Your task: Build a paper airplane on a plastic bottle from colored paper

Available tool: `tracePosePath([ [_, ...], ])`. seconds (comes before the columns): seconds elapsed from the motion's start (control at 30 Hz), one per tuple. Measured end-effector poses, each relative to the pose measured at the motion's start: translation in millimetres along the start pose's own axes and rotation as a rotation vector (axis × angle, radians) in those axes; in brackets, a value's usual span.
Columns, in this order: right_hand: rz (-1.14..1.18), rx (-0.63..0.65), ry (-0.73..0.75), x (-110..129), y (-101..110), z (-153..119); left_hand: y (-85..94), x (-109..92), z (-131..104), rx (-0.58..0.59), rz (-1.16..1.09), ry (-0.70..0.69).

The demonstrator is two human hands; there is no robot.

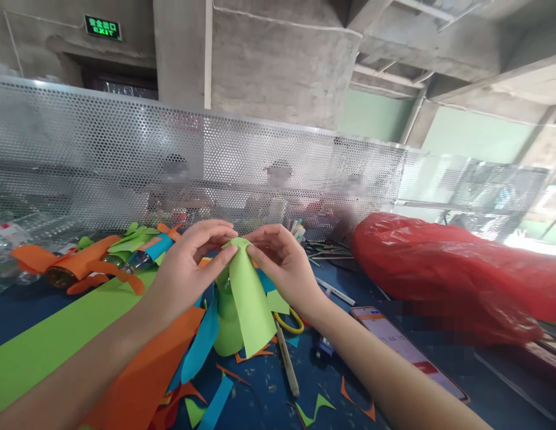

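Two grips closed on one piece: left grip (pixel 190 254) and right grip (pixel 280 257) pinch top of light-green paper (pixel 251 304) between thumbs and fingers. Paper hangs at centre, partly covering green-wrapped bottle (pixel 228 328). From paper: yellow ring (pixel 301 326) at four o'clock, near; slim pale tool (pixel 287 364) at five, on blue table (pixel 264 394); orange sheet (pixel 156 358) at eight; blue-wrapped bottle (pixel 157 246) at ten; phone (pixel 409 352), well apart, at four; red plastic bag (pixel 439 269) at three; perforated metal screen (pixel 242 149) at twelve.

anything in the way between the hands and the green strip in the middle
Nothing visible: the left hand and right hand both have their fingertips on the strip, at its upper end.
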State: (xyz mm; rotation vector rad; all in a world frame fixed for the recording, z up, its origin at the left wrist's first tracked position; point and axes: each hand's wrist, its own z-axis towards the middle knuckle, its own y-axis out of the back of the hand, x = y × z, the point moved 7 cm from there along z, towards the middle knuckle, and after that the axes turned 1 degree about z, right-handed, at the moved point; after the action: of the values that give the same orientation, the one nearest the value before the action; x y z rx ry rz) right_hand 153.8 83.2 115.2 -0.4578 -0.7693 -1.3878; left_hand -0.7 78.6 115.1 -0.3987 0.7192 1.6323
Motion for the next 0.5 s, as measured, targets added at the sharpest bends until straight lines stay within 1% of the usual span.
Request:
tracePosePath([
  [0.13,-0.039,0.071,0.019,6.6,1.7,1.0,-2.9,2.0,2.7,0.104,-0.058,0.042],
  [0.2,-0.028,0.103,0.01,6.6,1.3,1.0,-4.4,1.4,3.3,0.134,-0.088,0.048],
  [0.27,0.0,0.108,0.008,6.5,1.2,0.9,-4.8,0.0,3.9,0.15,-0.105,0.046],
  [0.4,-0.037,0.052,0.029,6.3,1.6,0.2,-2.1,-0.3,6.0,0.14,-0.087,0.033],
  [0.5,-0.125,-0.02,0.069,6.2,1.6,-1.6,-0.7,3.1,5.5,0.097,-0.031,0.031],
])
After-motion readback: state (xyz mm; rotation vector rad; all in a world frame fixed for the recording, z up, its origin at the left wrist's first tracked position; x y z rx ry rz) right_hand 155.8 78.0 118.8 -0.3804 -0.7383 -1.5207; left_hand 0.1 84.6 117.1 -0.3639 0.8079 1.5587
